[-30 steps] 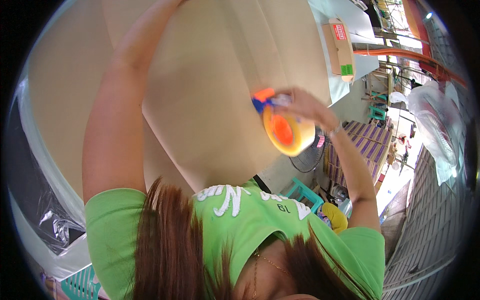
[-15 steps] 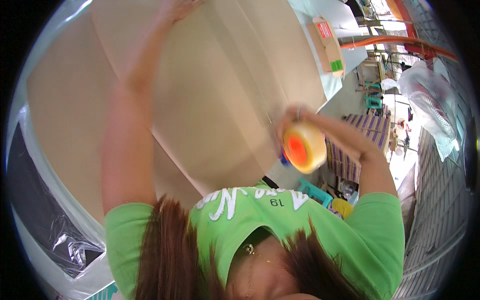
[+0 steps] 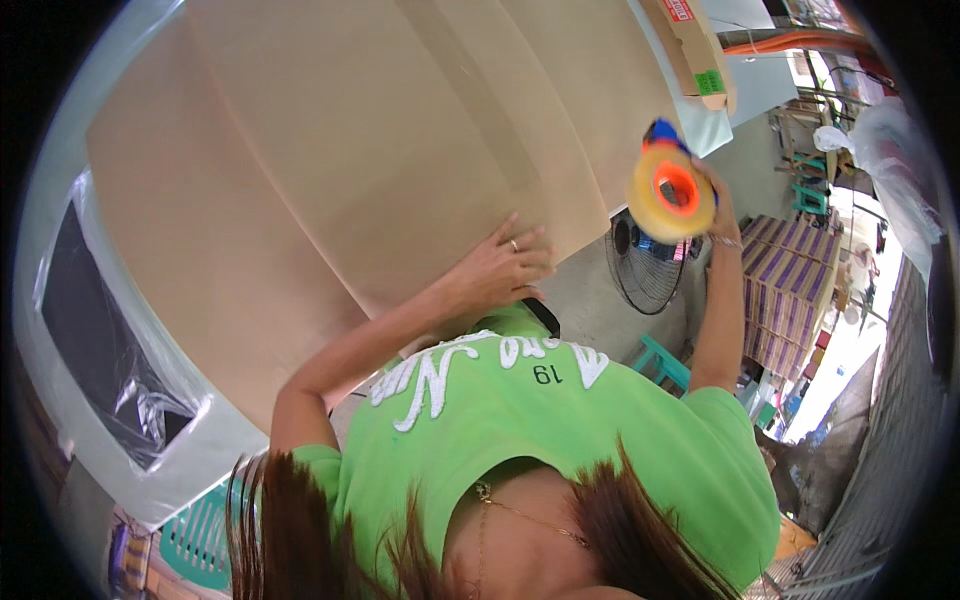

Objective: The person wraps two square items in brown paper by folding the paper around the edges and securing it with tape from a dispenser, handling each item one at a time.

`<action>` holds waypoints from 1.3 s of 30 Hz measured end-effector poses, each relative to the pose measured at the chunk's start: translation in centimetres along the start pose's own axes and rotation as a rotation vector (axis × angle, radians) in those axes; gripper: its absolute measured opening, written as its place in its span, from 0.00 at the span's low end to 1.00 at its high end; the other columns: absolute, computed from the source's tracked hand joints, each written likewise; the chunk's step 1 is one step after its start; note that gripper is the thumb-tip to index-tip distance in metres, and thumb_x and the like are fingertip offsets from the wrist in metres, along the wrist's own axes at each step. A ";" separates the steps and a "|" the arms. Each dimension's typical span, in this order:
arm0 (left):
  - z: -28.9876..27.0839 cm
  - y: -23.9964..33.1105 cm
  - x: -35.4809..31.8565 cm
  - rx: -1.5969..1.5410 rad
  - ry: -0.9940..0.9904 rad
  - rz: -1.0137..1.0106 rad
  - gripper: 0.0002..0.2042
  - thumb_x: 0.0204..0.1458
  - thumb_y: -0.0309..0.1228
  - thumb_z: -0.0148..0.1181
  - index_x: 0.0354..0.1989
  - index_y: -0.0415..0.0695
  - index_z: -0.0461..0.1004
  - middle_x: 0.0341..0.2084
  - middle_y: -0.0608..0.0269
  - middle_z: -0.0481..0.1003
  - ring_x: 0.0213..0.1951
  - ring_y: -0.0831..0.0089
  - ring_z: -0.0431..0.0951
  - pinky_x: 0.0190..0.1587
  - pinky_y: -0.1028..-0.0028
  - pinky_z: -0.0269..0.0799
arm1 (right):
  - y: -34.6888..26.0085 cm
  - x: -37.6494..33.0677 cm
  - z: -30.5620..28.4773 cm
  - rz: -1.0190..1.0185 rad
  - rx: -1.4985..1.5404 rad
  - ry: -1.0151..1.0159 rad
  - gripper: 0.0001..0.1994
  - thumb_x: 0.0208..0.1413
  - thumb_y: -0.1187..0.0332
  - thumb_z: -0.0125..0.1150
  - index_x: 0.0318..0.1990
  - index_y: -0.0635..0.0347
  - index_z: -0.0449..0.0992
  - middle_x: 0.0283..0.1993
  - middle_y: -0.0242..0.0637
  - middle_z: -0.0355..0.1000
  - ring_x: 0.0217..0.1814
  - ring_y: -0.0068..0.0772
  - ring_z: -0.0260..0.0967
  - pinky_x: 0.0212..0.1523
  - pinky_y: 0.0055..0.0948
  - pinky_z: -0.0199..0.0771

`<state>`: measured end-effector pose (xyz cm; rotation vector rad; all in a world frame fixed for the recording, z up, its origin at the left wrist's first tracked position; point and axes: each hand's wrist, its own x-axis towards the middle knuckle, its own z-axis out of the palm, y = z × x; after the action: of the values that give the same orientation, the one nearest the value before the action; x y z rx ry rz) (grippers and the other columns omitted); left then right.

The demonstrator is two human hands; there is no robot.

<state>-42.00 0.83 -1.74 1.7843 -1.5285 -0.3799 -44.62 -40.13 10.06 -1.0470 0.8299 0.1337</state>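
Observation:
A large flat brown cardboard sheet [image 3: 380, 130] with fold lines covers the table in front of me. A darker, slightly shiny strip that looks like tape [image 3: 470, 85] runs along it. Near the sheet's close edge, my left hand [image 3: 505, 262] lies flat with the fingers spread, a ring on one of them. Off to the right, beyond the sheet's edge, my right hand [image 3: 718, 205] grips a tape dispenser [image 3: 645, 210]. It carries a thick yellowish roll with an orange hub, and its blue head points up and away. Part of this hand is hidden behind the roll.
A small brown carton [image 3: 690, 60] rests at the far right of the table. Below the dispenser stands a black fan [image 3: 650, 265], with a teal stool [image 3: 662, 362] nearer me. A striped stack [image 3: 790, 290] is farther right. Dark plastic-wrapped material [image 3: 105, 330] and a green basket [image 3: 200, 535] are at left.
My left hand has come back from the far part of the cardboard to its near edge. My right hand has carried the tape dispenser outward to the right and away from my body.

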 end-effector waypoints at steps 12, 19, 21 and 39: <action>-5.2 2.7 -14.2 0.298 0.640 -0.849 0.24 0.57 0.19 0.45 0.62 0.53 0.68 0.62 0.58 0.65 0.64 0.56 0.61 0.66 0.58 0.56 | 1.9 18.4 2.2 -0.975 -0.800 0.294 0.25 0.61 0.59 0.56 0.62 0.62 0.66 0.60 0.41 0.67 0.58 0.33 0.67 0.58 0.33 0.66; -5.7 5.2 -16.1 0.566 0.092 -0.921 0.33 0.56 0.21 0.46 0.70 0.65 0.53 0.72 0.68 0.48 0.71 0.63 0.51 0.72 0.59 0.47 | 3.1 13.0 5.0 -0.769 -1.194 -0.527 0.29 0.57 0.64 0.60 0.67 0.40 0.61 0.73 0.32 0.51 0.68 0.40 0.57 0.66 0.37 0.59; -6.4 5.4 -16.4 0.575 0.022 -0.908 0.34 0.55 0.27 0.50 0.70 0.66 0.51 0.72 0.71 0.48 0.70 0.64 0.51 0.72 0.59 0.47 | 3.6 11.1 7.3 -0.980 -1.595 -0.803 0.37 0.52 0.65 0.64 0.70 0.36 0.56 0.75 0.26 0.46 0.74 0.40 0.48 0.72 0.38 0.52; -5.5 0.7 -16.8 0.555 0.189 -0.701 0.47 0.33 0.40 0.73 0.68 0.67 0.56 0.68 0.70 0.52 0.69 0.65 0.53 0.72 0.58 0.52 | 8.6 14.8 8.9 -1.413 -1.488 -1.057 0.48 0.35 0.61 0.74 0.69 0.33 0.56 0.76 0.25 0.45 0.77 0.45 0.39 0.75 0.46 0.47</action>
<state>-43.09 18.52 -1.46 2.6971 -0.8764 -0.1026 -33.51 -32.53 -3.84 -2.3352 -1.3237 0.0453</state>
